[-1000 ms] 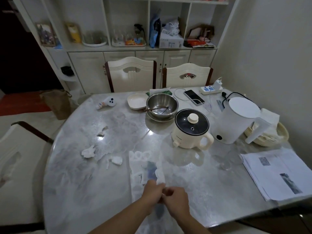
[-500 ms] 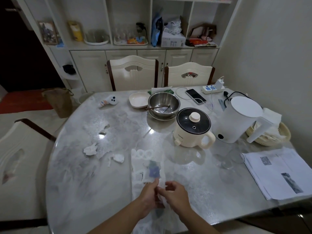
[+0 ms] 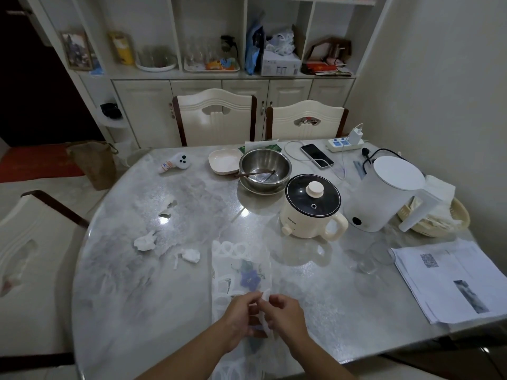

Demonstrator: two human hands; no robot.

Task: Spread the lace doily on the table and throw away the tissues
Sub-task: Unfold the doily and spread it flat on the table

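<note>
- Doily point(image 3: 241, 270): lies folded into a narrow strip on the worktop point(image 3: 123, 297), just in front of the cream cooking pot point(image 3: 311, 207); its near end runs off the worktop edge toward the person. A blue flower motif shows on the upper layer.
- Left hand point(image 3: 241, 314): closed in a pinch on the doily's top layer, at the near end of the strip.
- Right hand point(image 3: 285, 314): likewise pinching a white fold of the doily, touching the left hand's fingertips.
- Tissues: two crumpled pieces, one point(image 3: 144, 241) well to the left of the doily, the other point(image 3: 191, 255) just beside its left edge. Both lie untouched on the worktop.
- Step in hand, by judgement: separating the folded layers so the doily can be opened out. Spreading is barely begun; tissue disposal is not started.
- Next move calls for drawing the two hands apart sideways to unfold the layer, keeping the pinch light so the lace does not snag.
- Risk noted: the nearer tissue sits where the opened doily would likely land; a glass point(image 3: 369, 259) stands to the doily's right.
</note>
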